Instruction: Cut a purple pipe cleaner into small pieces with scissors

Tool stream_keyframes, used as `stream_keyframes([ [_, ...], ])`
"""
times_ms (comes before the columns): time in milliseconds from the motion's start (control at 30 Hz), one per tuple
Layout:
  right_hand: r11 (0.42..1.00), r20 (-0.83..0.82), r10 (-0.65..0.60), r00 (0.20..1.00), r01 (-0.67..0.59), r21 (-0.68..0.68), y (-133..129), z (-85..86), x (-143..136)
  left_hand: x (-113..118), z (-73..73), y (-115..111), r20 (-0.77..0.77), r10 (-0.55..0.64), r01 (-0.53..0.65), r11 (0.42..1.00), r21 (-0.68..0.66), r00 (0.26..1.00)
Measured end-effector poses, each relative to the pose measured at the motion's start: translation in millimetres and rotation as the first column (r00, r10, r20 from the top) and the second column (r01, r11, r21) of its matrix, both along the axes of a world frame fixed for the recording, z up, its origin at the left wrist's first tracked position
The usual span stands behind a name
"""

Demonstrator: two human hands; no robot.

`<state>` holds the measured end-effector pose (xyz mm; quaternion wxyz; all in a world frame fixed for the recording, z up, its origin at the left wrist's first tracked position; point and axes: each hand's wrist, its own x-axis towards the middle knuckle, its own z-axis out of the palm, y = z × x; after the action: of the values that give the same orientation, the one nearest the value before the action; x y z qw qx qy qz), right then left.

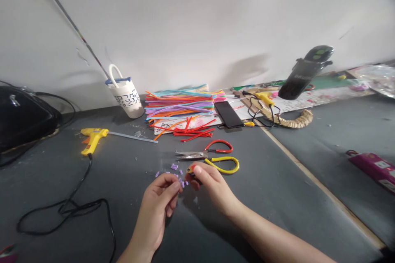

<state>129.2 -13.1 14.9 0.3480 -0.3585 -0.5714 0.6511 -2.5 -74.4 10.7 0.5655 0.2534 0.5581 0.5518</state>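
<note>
My left hand [158, 203] is closed in a pinch low over the grey table; whatever its fingertips hold is hidden or too small to make out. Facing it, my right hand [214, 185] is wrapped round a small lighter [190, 169], with the thumb by its red part and the metal end pointing left. Small purple pieces [174, 167] lie scattered just beyond and between the fingertips. Behind my right hand rest scissors [197, 155] with one red and one yellow handle, their blades pointing left and slightly apart.
A yellow glue gun [94, 137] lies left, its black cord [66, 209] looping across the table. Behind are a white cup [128, 100], colourful pipe cleaners [182, 107], a phone [228, 114] and a dark bottle [300, 78]. A second glue gun [264, 98] lies beyond the phone.
</note>
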Motion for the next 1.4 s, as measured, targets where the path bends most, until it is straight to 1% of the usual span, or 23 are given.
stream_keyframes([
  [133,0.999,0.051,-0.001,0.999,0.002,-0.035,0.3,-4.6,-1.8,-1.3,-0.7,1.7,0.161,-0.011,0.013,1.0,-0.008,0.987],
  [233,0.998,0.076,0.0,0.997,0.005,-0.059,-1.8,-9.1,-4.6,-0.8,-1.4,1.4,0.259,0.014,-0.004,0.999,-0.038,0.966],
  [433,0.997,0.141,-0.034,0.989,0.044,-0.068,-3.6,-15.8,-7.3,-0.7,-3.6,1.6,0.365,0.056,-0.029,0.996,-0.08,0.929],
  [700,0.995,0.154,-0.045,0.987,0.059,-0.086,-1.8,-13.6,-9.3,-0.8,-6.4,3.3,0.385,0.052,-0.021,0.996,-0.085,0.922],
  [1033,0.996,0.177,-0.02,0.984,0.036,-0.087,-1.6,-13.8,-9.1,-1.4,-4.9,1.6,0.377,0.049,-0.023,0.997,-0.076,0.925],
  [1233,0.996,0.186,-0.008,0.982,0.025,-0.088,-2.1,-15.5,-9.0,-2.9,-6.7,2.8,0.375,0.043,-0.017,0.997,-0.072,0.926],
  [1400,0.995,0.183,-0.009,0.983,0.027,-0.096,-0.9,-12.9,-8.3,-3.8,-6.3,1.0,0.394,0.046,-0.022,0.998,-0.065,0.918],
])
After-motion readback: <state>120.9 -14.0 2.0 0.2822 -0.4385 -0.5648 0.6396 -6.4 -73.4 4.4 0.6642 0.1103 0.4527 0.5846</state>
